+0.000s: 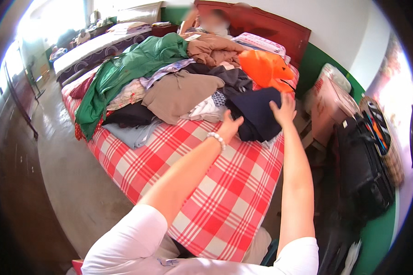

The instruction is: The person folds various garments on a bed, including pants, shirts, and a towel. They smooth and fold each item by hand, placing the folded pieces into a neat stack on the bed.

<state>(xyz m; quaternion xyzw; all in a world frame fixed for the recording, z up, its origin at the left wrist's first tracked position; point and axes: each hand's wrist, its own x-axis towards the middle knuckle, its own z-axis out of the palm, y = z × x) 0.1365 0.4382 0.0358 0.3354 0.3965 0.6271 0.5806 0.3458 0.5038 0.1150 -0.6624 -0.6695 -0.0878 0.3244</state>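
Observation:
A folded navy garment [257,112] lies at the right side of the bed, on top of other clothes. My left hand [231,126], with a beaded bracelet at the wrist, is at its near left corner, fingers apart. On its right edge is my right hand [284,110], fingers spread; I cannot tell how firmly it touches. Neither hand is closed on the cloth. Left of the navy garment are a taupe garment with a drawstring [181,94] and a white piece [204,110]. Behind it lies a bright orange item [266,66].
A red-and-white checked sheet [206,183] covers the bed. A green jacket [137,64], a brown puffy garment [215,48] and grey-blue cloth [133,133] add to the pile. A person [211,25] is at the headboard. Black bags [362,169] and a pink box [332,105] stand right.

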